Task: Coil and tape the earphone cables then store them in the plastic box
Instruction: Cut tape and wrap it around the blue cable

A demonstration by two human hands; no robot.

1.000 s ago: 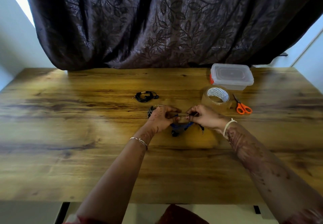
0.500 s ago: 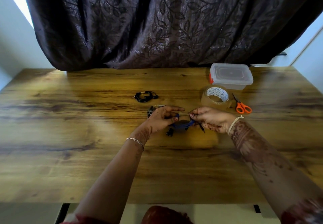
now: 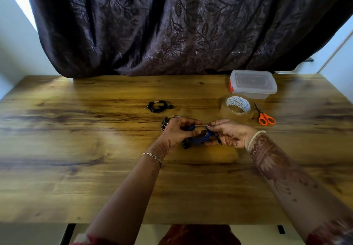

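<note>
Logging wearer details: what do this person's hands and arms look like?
Both forearms are bare with reddish-brown henna patterns reaching the left hand and right hand. A thin chain bracelet circles the left wrist, a pale band the right. A reddish sleeve begins near the right elbow.

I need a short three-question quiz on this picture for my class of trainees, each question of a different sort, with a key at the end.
1. True or false: the plastic box has its lid on.
2. What lies on the table just right of the tape roll? A) a stapler B) orange scissors C) a pen
3. Fill in: the left hand and the right hand both grip the ____ earphone cable.
Key: 1 true; 2 B; 3 blue.
</note>
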